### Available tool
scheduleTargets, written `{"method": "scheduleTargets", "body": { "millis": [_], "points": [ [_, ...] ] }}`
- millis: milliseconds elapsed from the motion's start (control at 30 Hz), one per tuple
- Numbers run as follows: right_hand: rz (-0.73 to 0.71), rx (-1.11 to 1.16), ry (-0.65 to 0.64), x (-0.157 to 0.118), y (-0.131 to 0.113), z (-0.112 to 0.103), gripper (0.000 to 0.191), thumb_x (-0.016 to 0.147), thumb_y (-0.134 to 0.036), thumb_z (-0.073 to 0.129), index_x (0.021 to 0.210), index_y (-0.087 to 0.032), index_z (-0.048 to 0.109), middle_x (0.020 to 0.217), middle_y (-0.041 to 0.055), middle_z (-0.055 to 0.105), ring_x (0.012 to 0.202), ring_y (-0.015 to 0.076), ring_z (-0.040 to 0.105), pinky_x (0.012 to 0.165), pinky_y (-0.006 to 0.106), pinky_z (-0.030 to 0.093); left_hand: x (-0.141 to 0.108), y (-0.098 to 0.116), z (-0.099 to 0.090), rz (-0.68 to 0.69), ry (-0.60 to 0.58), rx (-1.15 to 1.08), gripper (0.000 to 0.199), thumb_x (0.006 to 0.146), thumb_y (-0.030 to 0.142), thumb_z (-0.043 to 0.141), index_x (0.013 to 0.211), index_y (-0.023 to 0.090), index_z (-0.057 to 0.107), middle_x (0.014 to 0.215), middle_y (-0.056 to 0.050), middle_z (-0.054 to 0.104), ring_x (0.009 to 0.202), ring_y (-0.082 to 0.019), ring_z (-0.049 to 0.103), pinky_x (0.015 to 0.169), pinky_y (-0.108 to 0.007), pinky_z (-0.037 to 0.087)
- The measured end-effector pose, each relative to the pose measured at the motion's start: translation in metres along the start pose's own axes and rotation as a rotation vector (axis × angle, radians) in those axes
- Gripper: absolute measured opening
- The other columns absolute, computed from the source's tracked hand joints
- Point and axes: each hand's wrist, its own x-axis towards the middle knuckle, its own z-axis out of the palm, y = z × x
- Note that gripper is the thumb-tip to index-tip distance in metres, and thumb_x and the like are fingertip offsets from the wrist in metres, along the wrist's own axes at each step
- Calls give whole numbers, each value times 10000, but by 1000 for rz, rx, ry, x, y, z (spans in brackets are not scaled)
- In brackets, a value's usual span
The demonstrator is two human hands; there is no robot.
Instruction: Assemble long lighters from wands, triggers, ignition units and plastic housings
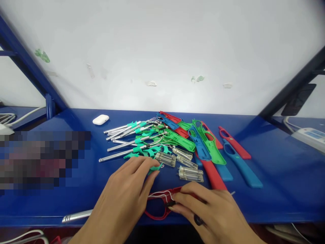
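Note:
My left hand [127, 193] is closed, pinching a small teal plastic trigger [155, 168] between thumb and fingertips. Under my right hand [210, 206] lies a red lighter shell [155, 217] with a finger loop, near the table's front edge. The right fingers hold this shell and touch a small black igniter [170, 203] with white wires [161, 193]. A dark round-ended piece [198, 220] shows between those fingers; its kind is unclear. From behind my left wrist a metal lighter tube [76, 216] sticks out. Just beyond the left fingertips lie more teal triggers [155, 150] and a clear fuel tank [165, 159].
Several metal tubes with wires [124, 154] lie behind my left hand. Clear tanks [191, 174], green shell halves [212, 149] and a blue closed shell [245, 167] spread to the right. A white earbud case [101, 119] sits at the back, before a white panel [162, 51].

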Motion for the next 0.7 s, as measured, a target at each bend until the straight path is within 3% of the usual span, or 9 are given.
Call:
{"method": "scheduleTargets", "body": {
  "millis": [167, 333, 433, 567, 700],
  "points": [
    [-9, 28, -24, -4, 1, 2, 341, 1154, -316, 379, 1146, -306, 720, 1039, -45, 787, 784, 120, 771, 552, 272, 494, -24, 10, -9, -132, 130, -69, 282, 1076, 340, 533, 1350, 350, 602, 1210, 35, 671, 1023, -84, 718, 858, -139, 571],
    [-21, 34, 8, -2, -1, -1, 337, 1155, -293, 371, 1161, -288, 707, 1029, -47, 793, 766, 115, 772, 561, 276, 490, -44, 13, -13, -212, 207, -219, 387, 1023, 270, 618, 1398, 362, 608, 1169, 19, 653, 989, -102, 704, 853, -163, 599],
    [-6, 55, 25, 1, -2, -3, 298, 1148, -313, 408, 1131, -273, 703, 1001, -47, 797, 757, 113, 778, 575, 263, 502, -47, 14, -10, -261, 199, -302, 450, 1013, 246, 619, 1445, 364, 581, 1074, 15, 637, 899, -98, 687, 756, -164, 603],
    [-7, 48, 48, 3, -2, -2, 307, 1152, -326, 402, 1099, -275, 700, 987, -56, 803, 766, 109, 784, 605, 242, 519, -44, 14, -8, -299, 140, -367, 280, 1013, 268, 606, 1262, 380, 670, 996, 32, 614, 833, -85, 677, 675, -150, 591],
    [-11, 50, 31, 1, -1, -1, 307, 1152, -337, 404, 1108, -277, 701, 1003, -55, 804, 787, 113, 789, 666, 228, 550, -43, 12, -10, -254, 95, -332, 108, 1012, 303, 630, 1063, 372, 694, 1072, 70, 707, 988, -88, 740, 843, -145, 612]
  ]
}}
